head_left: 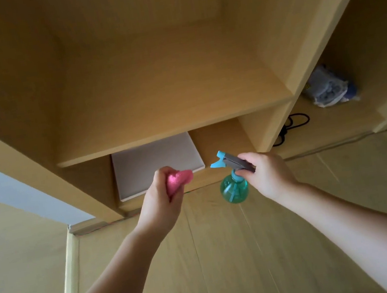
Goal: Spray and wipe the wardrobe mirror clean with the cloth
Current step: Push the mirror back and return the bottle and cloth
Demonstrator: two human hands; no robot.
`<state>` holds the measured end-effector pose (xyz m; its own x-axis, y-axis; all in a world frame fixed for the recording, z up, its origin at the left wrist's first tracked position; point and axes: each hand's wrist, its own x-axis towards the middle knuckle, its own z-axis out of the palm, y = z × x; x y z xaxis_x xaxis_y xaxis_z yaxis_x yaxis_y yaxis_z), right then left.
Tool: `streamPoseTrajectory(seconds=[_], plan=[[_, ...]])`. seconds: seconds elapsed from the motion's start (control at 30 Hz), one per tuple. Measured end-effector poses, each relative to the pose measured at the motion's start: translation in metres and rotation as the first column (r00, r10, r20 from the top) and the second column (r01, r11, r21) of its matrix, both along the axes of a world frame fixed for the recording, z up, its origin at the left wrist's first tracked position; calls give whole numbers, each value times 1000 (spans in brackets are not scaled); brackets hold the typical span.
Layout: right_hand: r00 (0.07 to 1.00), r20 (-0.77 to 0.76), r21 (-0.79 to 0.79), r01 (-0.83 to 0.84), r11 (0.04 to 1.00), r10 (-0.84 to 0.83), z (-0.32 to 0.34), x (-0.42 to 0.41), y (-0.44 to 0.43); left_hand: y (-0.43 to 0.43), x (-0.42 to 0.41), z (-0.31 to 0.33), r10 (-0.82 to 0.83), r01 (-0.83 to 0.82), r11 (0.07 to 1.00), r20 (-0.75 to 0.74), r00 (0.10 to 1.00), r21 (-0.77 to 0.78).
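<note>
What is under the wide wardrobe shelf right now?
A pale flat panel stands under the shelf. The left hand, gripping the pink cloth, covers part of its lower edge. Mirror or not, I cannot tell.

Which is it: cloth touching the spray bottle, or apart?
Apart. The head view shows wardrobe panel between the cloth, gripped by the left hand, and the nozzle of the bottle, held by the right hand.

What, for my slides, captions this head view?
Left hand grips pink cloth, right hand holds teal spray bottle before wooden wardrobe.
</note>
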<state>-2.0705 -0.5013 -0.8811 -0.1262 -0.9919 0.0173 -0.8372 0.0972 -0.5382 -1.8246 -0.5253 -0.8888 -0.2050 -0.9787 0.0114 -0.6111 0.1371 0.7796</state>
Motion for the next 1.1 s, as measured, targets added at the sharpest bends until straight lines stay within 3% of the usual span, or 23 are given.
streamPoseTrajectory(seconds=[0.4,0.8,1.0,1.1], plan=[[992,-19,-84,123,989,-125,-101,-41,-75,-40,-42,-86,-6,5,998,-29,1000,-65],[977,155,-70,160,985,-148,-137,-54,-132,-67,-52,-113,15,-20,996,-57,998,-85],[956,205,-51,224,973,-209,-151,-49,-109,-73,-51,-118,-3,-1,997,-42,999,-83],[974,85,-107,221,969,-212,-171,-50,-83,-72,-48,-120,5,-7,997,-33,999,-82]])
